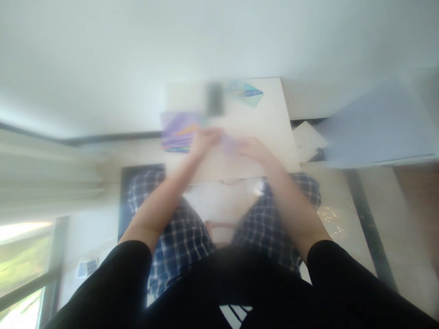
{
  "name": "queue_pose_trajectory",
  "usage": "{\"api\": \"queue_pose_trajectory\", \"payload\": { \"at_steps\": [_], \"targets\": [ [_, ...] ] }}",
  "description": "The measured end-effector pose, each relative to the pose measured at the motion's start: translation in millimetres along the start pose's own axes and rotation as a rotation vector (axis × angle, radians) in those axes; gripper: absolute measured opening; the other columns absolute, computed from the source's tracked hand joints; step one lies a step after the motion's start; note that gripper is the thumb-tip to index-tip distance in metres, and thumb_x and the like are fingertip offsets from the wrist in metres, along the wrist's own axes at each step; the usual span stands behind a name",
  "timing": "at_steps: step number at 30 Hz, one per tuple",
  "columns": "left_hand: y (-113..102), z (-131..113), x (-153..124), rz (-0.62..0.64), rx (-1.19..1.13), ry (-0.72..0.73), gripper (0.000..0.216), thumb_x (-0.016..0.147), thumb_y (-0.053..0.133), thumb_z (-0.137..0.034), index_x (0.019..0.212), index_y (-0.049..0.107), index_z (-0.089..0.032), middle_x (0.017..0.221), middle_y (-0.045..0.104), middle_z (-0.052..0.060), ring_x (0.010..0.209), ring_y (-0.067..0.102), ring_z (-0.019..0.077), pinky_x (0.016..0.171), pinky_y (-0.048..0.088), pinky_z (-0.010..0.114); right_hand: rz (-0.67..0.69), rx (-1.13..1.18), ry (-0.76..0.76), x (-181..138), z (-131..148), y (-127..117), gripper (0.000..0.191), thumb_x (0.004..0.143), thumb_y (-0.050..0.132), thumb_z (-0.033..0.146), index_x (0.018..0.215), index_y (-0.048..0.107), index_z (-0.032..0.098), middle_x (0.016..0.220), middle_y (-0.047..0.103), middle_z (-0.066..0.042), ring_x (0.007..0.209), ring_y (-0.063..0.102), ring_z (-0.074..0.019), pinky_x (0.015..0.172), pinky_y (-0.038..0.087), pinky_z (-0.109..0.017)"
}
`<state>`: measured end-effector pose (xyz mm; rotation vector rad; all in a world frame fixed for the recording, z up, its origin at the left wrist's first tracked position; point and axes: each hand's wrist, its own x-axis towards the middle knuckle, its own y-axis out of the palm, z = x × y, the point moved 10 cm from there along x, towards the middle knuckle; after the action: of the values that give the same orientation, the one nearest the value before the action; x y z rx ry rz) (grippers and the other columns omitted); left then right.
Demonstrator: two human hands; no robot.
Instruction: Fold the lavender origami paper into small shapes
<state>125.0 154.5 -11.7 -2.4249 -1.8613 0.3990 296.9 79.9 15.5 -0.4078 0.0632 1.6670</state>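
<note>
We count two hands (206, 138) (253, 148) mid-frame, with one small purple piece (231, 143) between them. We also find one white bench (270, 121), one purple patterned sheet (174, 129) left of centre, one blue-green piece (253, 93) and one dark, blurred object (215, 99) at upper centre, and one curtain (44, 176) at far left.

Passage runs over the table (274, 121) along its right edge; a purple packet (177, 130) obstructs the left.

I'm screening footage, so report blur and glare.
Head view: haze blurs the bare left hand, bare right hand and pale purple piece between them; head view: bright window glass at lower left looks partly washed out; head view: white striped logo on the black shirt is sharper.
</note>
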Motion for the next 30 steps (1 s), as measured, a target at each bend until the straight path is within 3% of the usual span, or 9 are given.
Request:
{"api": "queue_pose_trajectory", "payload": {
  "at_steps": [4, 8, 10, 16, 20, 24, 30],
  "targets": [
    [11, -15, -6, 0.08, -0.008, 0.045, 0.05, 0.075, 0.073, -0.05, 0.115, 0.074, -0.021, 0.111, 0.077, 0.009, 0.102, 0.073, 0.0234, 0.093, 0.057, 0.035, -0.177, -0.004, -0.085, 8, -8, -12, 0.03, 0.064, 0.082, 0.043, 0.078, 0.075, 0.017, 0.077, 0.075, -0.002, 0.088, 0.072, -0.0241, 0.091, 0.058, -0.044],
    [28, -18, -14, 0.194, 0.133, 0.04, 0.036, 0.072, 0.078, -0.038, 0.101, 0.079, -0.017, 0.107, 0.078, 0.009, 0.107, 0.072, 0.0279, 0.102, 0.054, 0.039, -0.295, 0.005, -0.077, 11, -17, -20, 0.031, 0.064, 0.081, 0.045, 0.077, 0.075, 0.017, 0.077, 0.075, -0.003, 0.087, 0.072, -0.0245, 0.09, 0.057, -0.044],
    [28, -16, -14, 0.176, 0.19, 0.04, 0.029, 0.074, 0.076, -0.035, 0.095, 0.079, -0.016, 0.104, 0.079, 0.01, 0.108, 0.072, 0.0289, 0.104, 0.052, 0.04, -0.27, 0.062, -0.05, 11, -18, -18, 0.034, 0.065, 0.08, 0.049, 0.077, 0.076, 0.017, 0.079, 0.077, -0.004, 0.087, 0.072, -0.0246, 0.09, 0.057, -0.043],
    [20, -11, -9, 0.066, 0.239, 0.037, 0.026, 0.08, 0.071, -0.031, 0.102, 0.078, -0.018, 0.106, 0.079, 0.006, 0.104, 0.073, 0.0252, 0.1, 0.056, 0.039, -0.138, 0.218, -0.027, 2, -6, -9, 0.042, 0.065, 0.081, 0.058, 0.077, 0.078, 0.018, 0.088, 0.08, -0.007, 0.096, 0.074, -0.0246, 0.093, 0.057, -0.039],
    [10, -20, -10, -0.065, 0.292, 0.112, 0.014, 0.08, 0.071, -0.026, 0.092, 0.075, -0.02, 0.098, 0.079, 0.004, 0.097, 0.074, 0.021, 0.097, 0.057, 0.034, -0.181, 0.209, -0.049, 2, -6, -15, 0.052, 0.062, 0.08, 0.066, 0.081, 0.08, 0.018, 0.091, 0.08, -0.008, 0.098, 0.074, -0.0257, 0.094, 0.057, -0.039],
    [11, -24, -12, -0.074, 0.342, 0.141, 0.007, 0.078, 0.07, -0.023, 0.084, 0.072, -0.019, 0.091, 0.079, 0.003, 0.091, 0.073, 0.0193, 0.093, 0.058, 0.032, -0.245, 0.177, -0.067, 3, -8, -21, 0.059, 0.061, 0.077, 0.072, 0.085, 0.08, 0.018, 0.094, 0.08, -0.008, 0.1, 0.074, -0.027, 0.096, 0.056, -0.041],
    [7, -18, -9, -0.12, 0.366, 0.076, 0.013, 0.074, 0.074, -0.024, 0.085, 0.071, -0.02, 0.091, 0.078, 0.003, 0.091, 0.072, 0.0197, 0.091, 0.058, 0.033, -0.167, 0.216, -0.078, -2, 4, -12, 0.058, 0.059, 0.08, 0.071, 0.082, 0.08, 0.018, 0.093, 0.08, -0.008, 0.101, 0.074, -0.0283, 0.098, 0.056, -0.044]
  ]
}}
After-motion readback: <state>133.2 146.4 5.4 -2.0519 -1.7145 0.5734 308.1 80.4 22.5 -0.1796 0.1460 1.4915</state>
